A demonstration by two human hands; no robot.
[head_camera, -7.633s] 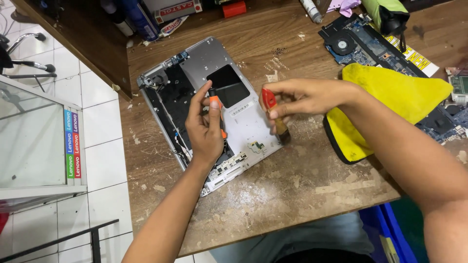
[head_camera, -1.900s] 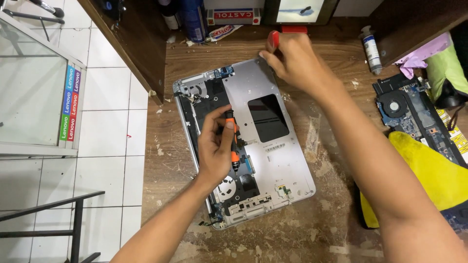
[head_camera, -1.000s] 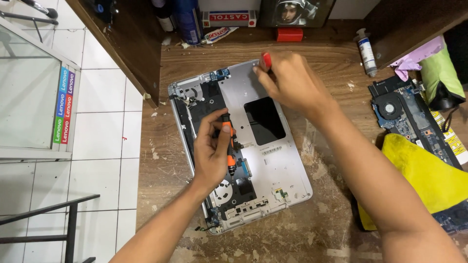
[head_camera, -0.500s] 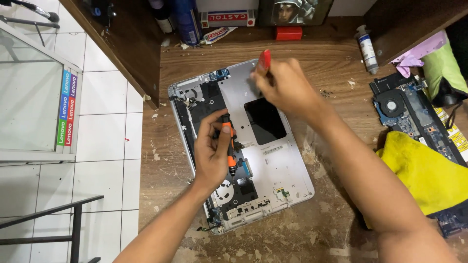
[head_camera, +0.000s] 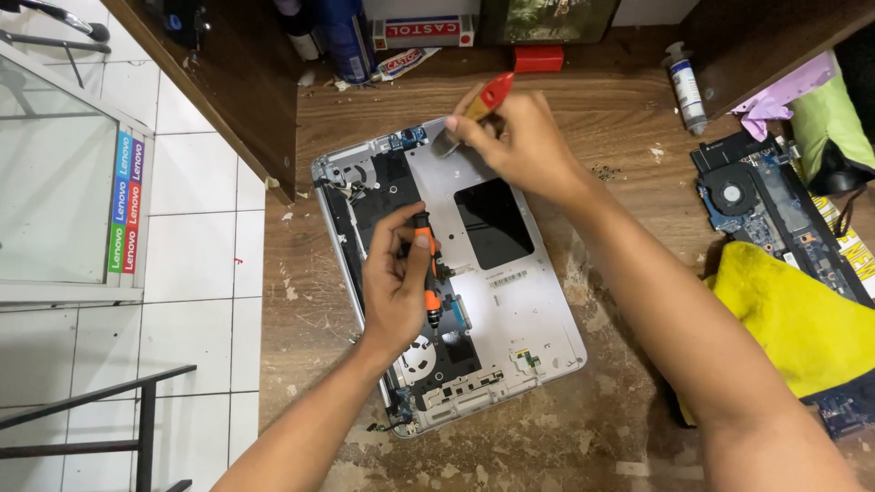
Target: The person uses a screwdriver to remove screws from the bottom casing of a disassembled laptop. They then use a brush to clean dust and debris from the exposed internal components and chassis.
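Observation:
An opened silver laptop chassis (head_camera: 538,314) lies bottom-up on the wooden table (head_camera: 620,128), its inner parts bare along the left side. My left hand (head_camera: 396,287) rests over that left side and grips an orange and black screwdriver (head_camera: 426,264), tip pointing toward me. My right hand (head_camera: 519,141) is over the chassis's far edge, holding a small brush with a red handle (head_camera: 492,94); its dark bristles touch the silver surface near the top edge.
A blue circuit board with a fan (head_camera: 766,210) lies at right, partly under a yellow cloth (head_camera: 788,319). A white glue bottle (head_camera: 684,87), a small red box (head_camera: 538,59) and spray cans (head_camera: 346,41) stand at the back. The table's edge drops to white floor tiles at left.
My right hand came back from the red box at the rear and lowered the red-handled brush onto the chassis's far edge. My left hand stayed put with the screwdriver.

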